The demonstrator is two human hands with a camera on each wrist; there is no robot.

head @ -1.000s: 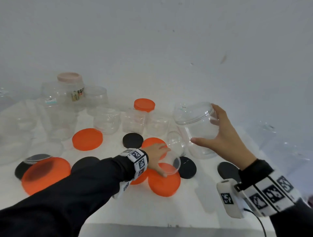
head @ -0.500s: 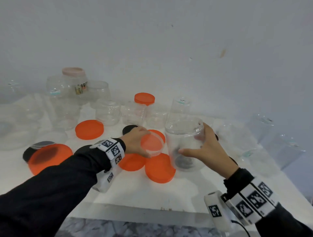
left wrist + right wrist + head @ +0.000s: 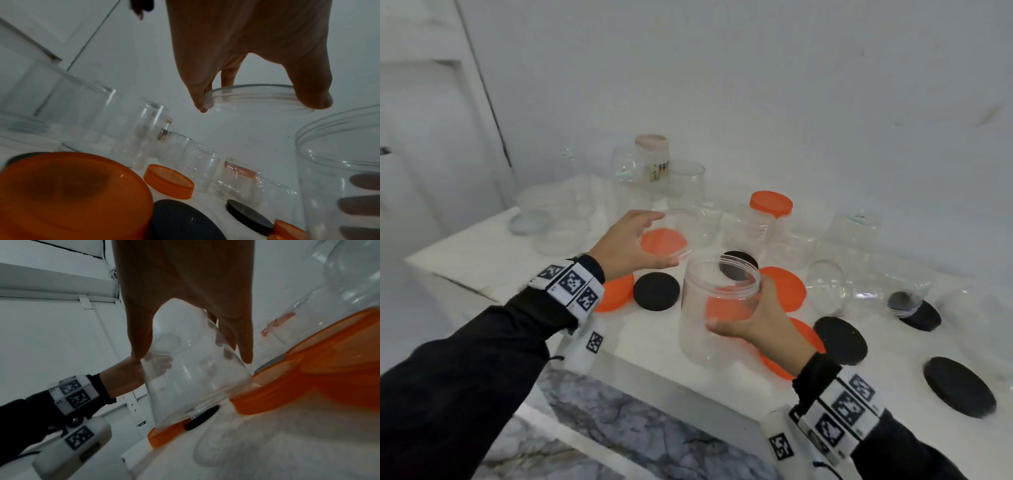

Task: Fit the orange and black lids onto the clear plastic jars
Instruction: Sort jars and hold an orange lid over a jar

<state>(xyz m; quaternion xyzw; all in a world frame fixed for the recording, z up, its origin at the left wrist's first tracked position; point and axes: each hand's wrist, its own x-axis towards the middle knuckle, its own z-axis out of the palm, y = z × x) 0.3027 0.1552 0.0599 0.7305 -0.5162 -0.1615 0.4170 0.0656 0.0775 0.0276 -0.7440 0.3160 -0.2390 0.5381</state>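
One jar (image 3: 755,229) wears an orange lid; others stand open as the right hand (image 3: 760,320) grips a clear jar (image 3: 714,308) and the left hand (image 3: 631,245) pinches a clear lid (image 3: 259,95).

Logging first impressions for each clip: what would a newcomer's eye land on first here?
Probably the right hand gripping a tall clear jar at the table's near edge, its mouth open. Just left, the left hand pinches a clear lid by its rim. Around them, orange lids and black lids lie scattered.
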